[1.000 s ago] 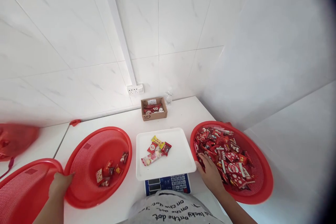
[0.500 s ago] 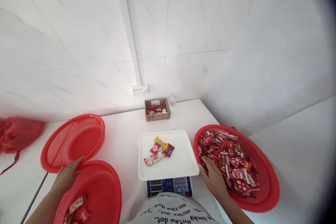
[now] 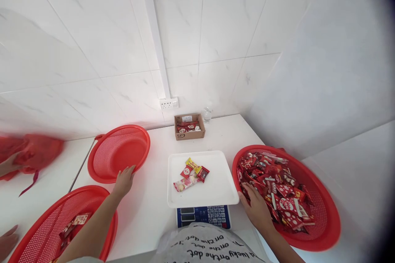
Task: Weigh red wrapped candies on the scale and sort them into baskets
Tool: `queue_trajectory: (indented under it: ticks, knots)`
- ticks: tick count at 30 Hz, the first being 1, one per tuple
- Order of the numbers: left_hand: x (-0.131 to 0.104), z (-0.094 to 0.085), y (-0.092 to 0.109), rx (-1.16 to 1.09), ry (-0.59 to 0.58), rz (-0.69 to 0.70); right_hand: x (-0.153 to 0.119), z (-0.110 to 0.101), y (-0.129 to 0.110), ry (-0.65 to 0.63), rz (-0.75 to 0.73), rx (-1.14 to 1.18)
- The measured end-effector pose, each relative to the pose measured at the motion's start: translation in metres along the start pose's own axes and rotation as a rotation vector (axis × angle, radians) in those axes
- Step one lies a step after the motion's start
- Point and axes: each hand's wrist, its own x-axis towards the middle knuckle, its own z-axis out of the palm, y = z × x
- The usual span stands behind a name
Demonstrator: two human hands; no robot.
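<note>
My left hand [image 3: 124,182] is closed on the near rim of a red mesh basket [image 3: 123,154] with nothing visible inside it. My left forearm crosses over a second red basket [image 3: 112,224] that holds a few wrapped sweets [image 3: 72,226]. At the right, my right hand [image 3: 254,205] grips the left rim of a large red basket [image 3: 331,222], thumb outside and fingers inside. Many red-wrapped sweets [image 3: 285,204] fill it. Between my hands, a white tray [image 3: 216,197] on a digital scale [image 3: 203,217] carries several wrapped sweets [image 3: 188,181].
A small cardboard box [image 3: 191,134] of red packets stands by the wall, with a clear plastic item [image 3: 207,114] beside it. At the far left, another person's hand [image 3: 9,165] touches a red bag [image 3: 43,152]; a second hand [image 3: 8,239] shows below.
My left hand and the back red basket have moved right along the table. The front left basket has shifted left. Another person's hands have come into view. My right hand stays at its rim.
</note>
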Motion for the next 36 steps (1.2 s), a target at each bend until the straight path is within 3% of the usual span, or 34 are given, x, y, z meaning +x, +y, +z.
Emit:
queue_trajectory:
  ticks: [10, 13, 15, 18, 21, 28, 36]
  knots:
    - [0.017, 0.016, 0.074, -0.098, -0.04, 0.18, 0.0, -0.006, -0.009, -0.044, 0.042, 0.009]
    - [0.008, 0.02, 0.101, -0.117, 0.035, 0.248, -0.001, -0.008, -0.011, -0.034, 0.04, 0.005]
    - [-0.002, 0.024, 0.123, -0.136, 0.091, 0.364, -0.001, -0.009, -0.012, -0.027, 0.028, 0.0]
    - [-0.02, 0.034, 0.155, -0.148, 0.032, 0.543, -0.001, -0.01, -0.013, -0.015, 0.015, 0.0]
    - [-0.032, 0.042, 0.177, -0.141, -0.031, 0.526, -0.001, -0.01, -0.014, -0.015, 0.016, 0.008]
    - [-0.041, 0.04, 0.19, -0.206, -0.177, 0.348, -0.001, -0.009, -0.013, -0.002, 0.016, 0.02]
    - [-0.046, 0.046, 0.195, -0.277, -0.202, 0.265, 0.0, -0.009, -0.012, -0.018, 0.008, 0.018]
